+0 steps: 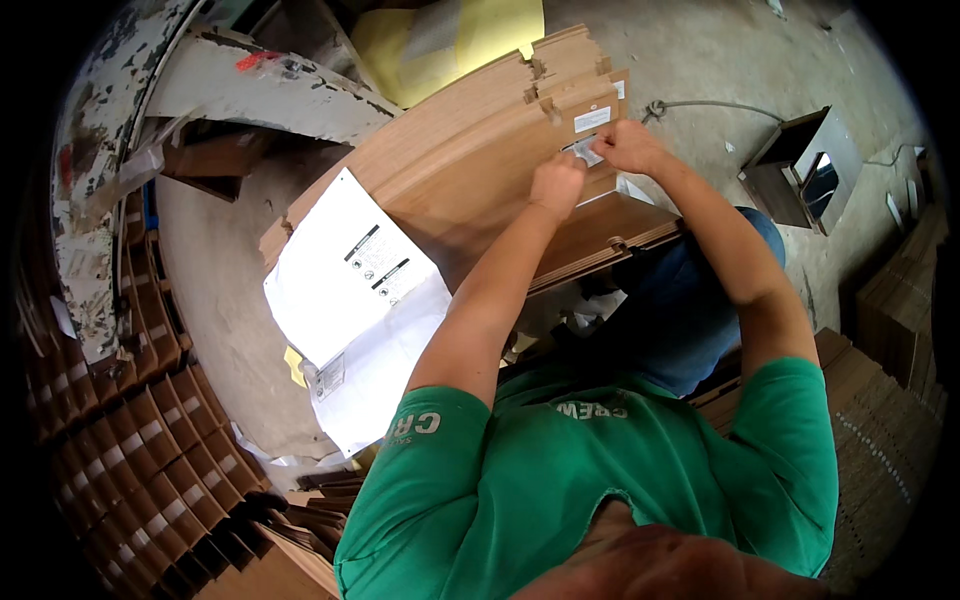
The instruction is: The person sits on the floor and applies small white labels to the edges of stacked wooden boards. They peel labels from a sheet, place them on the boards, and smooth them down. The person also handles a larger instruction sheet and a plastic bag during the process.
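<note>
My left hand [558,185] and my right hand [628,148] are close together at the notched end of a wood-brown panel [455,165]. Both have curled fingers, pinching at a small grey-and-white label [582,150] that lies against the panel. How much of the label is stuck down is hidden by my fingers. Just above it, a white printed label [592,119] is fixed to the wood. Left of my left forearm, a large white sheet [340,270] with black-headed printed stickers drapes over the panel's near side.
More grooved panels are stacked behind [570,55]. A yellow sheet [490,40] lies beyond them, beside a worn white metal frame [260,90]. On the right stand an open metal box [805,170] and a cord [720,104]. Brown compartment racks [150,460] fill the lower left.
</note>
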A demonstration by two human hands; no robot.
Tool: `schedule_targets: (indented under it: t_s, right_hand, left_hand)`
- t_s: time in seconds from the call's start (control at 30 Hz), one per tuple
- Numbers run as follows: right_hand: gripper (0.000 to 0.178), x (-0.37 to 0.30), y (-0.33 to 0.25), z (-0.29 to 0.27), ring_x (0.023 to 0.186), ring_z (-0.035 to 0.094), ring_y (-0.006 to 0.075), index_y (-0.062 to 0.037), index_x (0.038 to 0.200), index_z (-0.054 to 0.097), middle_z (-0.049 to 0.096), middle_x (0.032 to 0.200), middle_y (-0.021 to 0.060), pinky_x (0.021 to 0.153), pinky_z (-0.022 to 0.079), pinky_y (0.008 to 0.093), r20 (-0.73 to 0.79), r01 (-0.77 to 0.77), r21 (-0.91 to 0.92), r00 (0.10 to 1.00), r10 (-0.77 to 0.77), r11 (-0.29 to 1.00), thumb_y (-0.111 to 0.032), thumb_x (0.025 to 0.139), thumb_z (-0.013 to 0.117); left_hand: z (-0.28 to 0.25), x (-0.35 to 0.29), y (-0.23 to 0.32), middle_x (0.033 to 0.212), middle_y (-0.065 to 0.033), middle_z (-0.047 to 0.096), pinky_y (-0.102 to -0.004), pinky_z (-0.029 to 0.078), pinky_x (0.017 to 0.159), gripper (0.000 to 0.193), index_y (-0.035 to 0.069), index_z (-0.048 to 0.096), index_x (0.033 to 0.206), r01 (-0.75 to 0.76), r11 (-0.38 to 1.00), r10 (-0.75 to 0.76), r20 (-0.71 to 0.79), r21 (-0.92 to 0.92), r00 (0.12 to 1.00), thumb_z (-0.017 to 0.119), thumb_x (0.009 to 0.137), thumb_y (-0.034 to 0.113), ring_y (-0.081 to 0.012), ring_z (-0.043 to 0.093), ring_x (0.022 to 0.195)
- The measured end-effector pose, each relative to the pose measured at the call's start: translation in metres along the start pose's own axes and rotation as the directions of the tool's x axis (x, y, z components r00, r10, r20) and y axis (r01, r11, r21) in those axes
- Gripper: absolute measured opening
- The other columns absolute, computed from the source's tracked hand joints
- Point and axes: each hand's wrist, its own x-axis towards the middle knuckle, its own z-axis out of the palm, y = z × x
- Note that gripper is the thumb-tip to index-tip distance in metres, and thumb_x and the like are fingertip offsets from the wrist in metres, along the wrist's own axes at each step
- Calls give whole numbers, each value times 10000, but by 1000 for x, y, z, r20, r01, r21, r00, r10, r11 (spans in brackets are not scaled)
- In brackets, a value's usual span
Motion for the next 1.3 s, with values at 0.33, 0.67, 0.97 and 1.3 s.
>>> schedule_targets:
  t_s: [0.33, 0.67, 0.97, 1.3]
  right_hand:
    - [192, 30, 68, 51, 806, 608, 345, -78, 862, 658, 633, 834, 181, 715, 476, 400, 57, 183, -61, 982, -180, 981, -133, 731, 528]
    - [187, 16, 34, -12, 670, 485, 61, -13, 872, 634, 595, 755, -5, 627, 404, 209, -361, -6, 571, 896, 258, 821, -184, 835, 568]
    - [203, 12, 12, -14, 574, 450, 56, -111, 790, 599, 523, 652, -45, 500, 353, 234, -182, -68, 898, 842, 508, 434, -284, 749, 696]
    - [108, -12, 4, -27, 648, 469, 67, -135, 835, 585, 517, 700, -52, 575, 365, 244, -122, -153, 846, 877, 464, 511, -227, 785, 559]
  left_hand:
    - [2, -23, -16, 1255, -51, 509, -388, 218, 1055, 386, 99, 524, 1205, -583, 662, 219, 622, 471, 752, 444, 879, 288, -263, 323, 1264]
    - [-231, -226, -111, 1017, -175, 621, -367, 449, 842, 348, 14, 608, 1056, 517, 817, -561, -562, -256, 607, 685, 770, 196, -316, 587, 950]
    - [-213, -415, -167, 1023, -219, 605, -329, 444, 833, 843, -90, 387, 1269, 847, 92, -995, -90, -524, 52, 762, 656, 350, -258, 582, 952]
    - [-227, -400, -173, 853, -129, 640, -284, 492, 691, 567, -89, 509, 1150, 707, -103, -969, 232, -699, 88, 744, 702, 166, -197, 609, 707]
